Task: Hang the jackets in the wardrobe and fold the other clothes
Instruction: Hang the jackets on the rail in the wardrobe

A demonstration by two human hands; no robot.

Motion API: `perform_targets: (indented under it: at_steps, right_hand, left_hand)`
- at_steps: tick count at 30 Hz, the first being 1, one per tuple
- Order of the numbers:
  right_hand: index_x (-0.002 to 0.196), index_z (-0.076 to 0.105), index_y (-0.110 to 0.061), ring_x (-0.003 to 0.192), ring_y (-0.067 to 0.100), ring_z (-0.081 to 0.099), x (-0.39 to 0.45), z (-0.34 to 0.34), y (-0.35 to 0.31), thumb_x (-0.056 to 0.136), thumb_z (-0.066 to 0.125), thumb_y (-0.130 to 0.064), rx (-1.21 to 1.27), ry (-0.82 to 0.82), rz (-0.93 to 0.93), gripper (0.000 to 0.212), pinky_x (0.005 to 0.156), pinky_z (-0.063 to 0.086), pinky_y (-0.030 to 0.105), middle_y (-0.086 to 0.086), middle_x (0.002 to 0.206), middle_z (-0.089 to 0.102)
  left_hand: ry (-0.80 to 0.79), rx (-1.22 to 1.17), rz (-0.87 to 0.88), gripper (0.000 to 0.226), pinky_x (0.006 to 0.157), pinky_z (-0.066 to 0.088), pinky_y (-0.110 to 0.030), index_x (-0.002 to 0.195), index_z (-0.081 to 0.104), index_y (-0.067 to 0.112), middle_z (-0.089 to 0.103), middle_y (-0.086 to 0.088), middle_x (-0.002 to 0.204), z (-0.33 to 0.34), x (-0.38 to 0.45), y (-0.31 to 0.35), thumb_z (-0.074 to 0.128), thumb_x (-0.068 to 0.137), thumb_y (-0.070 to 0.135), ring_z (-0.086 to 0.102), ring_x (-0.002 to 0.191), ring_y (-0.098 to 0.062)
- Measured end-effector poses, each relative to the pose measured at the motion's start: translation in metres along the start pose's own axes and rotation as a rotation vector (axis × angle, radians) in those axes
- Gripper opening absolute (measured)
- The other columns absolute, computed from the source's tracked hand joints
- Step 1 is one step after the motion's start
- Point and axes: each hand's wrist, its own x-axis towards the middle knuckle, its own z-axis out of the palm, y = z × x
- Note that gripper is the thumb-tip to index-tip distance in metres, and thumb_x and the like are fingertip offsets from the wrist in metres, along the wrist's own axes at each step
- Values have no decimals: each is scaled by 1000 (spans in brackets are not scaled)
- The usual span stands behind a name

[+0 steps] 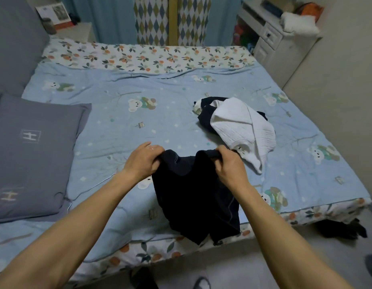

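Shorts (197, 197) hang over the bed (122, 113) from our left hand (144, 161) and right hand (226, 163), both gripping the waistband; clothes pile (241, 126) beyond the right hand.

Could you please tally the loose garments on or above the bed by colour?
Dark navy: 2, the shorts gripped by the left hand and right hand, and a crumpled garment in the pile
White: 1, the ribbed top lying on that garment
Total: 3
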Motion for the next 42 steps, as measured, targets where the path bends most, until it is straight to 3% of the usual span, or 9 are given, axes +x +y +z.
perform_targets:
  at_steps: [5, 10, 15, 17, 20, 25, 30, 37, 42]
  right_hand:
    - [89, 51, -7, 76, 38, 55, 5, -34, -6, 94, 53, -19, -62, 74, -23, 12, 60, 43, 42, 15, 83, 59]
    - [97, 46, -12, 81, 41, 58, -6, -94, 13, 97, 49, -28, -117, 123, 16, 16, 61, 35, 39, 20, 87, 64]
    - [88, 44, -12, 71, 34, 51, -43, -154, 31, 98, 50, -21, 180, 84, -29, 15, 57, 29, 36, 21, 81, 60]
    - [86, 45, -12, 70, 35, 53, -58, -189, 25, 97, 52, -22, 227, 137, -121, 17, 56, 35, 39, 18, 76, 59]
    - [92, 54, -10, 68, 32, 56, -70, -237, 10, 96, 57, -24, 388, 349, -257, 16, 57, 42, 42, 14, 75, 63]
    - [97, 57, -9, 91, 37, 59, -97, -247, 13, 99, 49, -41, 37, 48, -89, 34, 72, 50, 43, 16, 96, 66]
    - [88, 58, -11, 79, 30, 58, -122, -245, 12, 99, 52, -36, 276, 43, -137, 28, 64, 43, 37, 9, 83, 65]
    - [85, 54, -11, 74, 24, 54, -141, -235, 11, 100, 51, -37, 366, 39, -61, 30, 54, 32, 32, 2, 76, 58]
    - [90, 54, -8, 79, 24, 52, -171, -218, 22, 97, 54, -44, 288, -42, -61, 37, 63, 34, 34, 4, 83, 57]
  left_hand:
    - [121, -20, 157, 40, 52, 48, -36, 87, 65, 5, 66, -10, 71, -45, 8, 43, 37, 79, 33, 62, 64, -33]
    - [262, -121, -46, 29, 61, 39, -34, 92, 60, 6, 65, -13, 79, -81, 10, 113, 45, 85, 30, 61, 73, -33]
    - [159, 24, -259, 15, 76, 49, -45, 100, 58, 8, 68, -18, 97, -96, -2, 189, 52, 96, 21, 61, 92, -37]
    - [331, 75, -312, 20, 70, 51, -46, 101, 60, 12, 69, -17, 94, -116, -9, 225, 48, 92, 26, 62, 86, -38]
    - [830, -68, -295, 33, 57, 47, -40, 106, 63, 15, 70, -14, 84, -142, -22, 265, 47, 94, 40, 63, 73, -35]
    - [419, -72, -356, 26, 73, 44, -33, 108, 67, 14, 71, -11, 99, -132, -41, 285, 56, 98, 36, 65, 93, -31]
    - [457, -210, -502, 38, 56, 36, -25, 69, 55, 24, 58, 10, 67, -133, -80, 289, 64, 88, 55, 54, 65, -8]
    - [128, -165, -395, 14, 50, 33, -18, 68, 48, 23, 52, 8, 64, -138, -124, 295, 62, 71, 25, 49, 61, -10]
    - [281, -156, -420, 26, 58, 35, -32, 71, 62, 8, 55, -2, 62, -107, -144, 289, 63, 95, 18, 50, 60, -20]
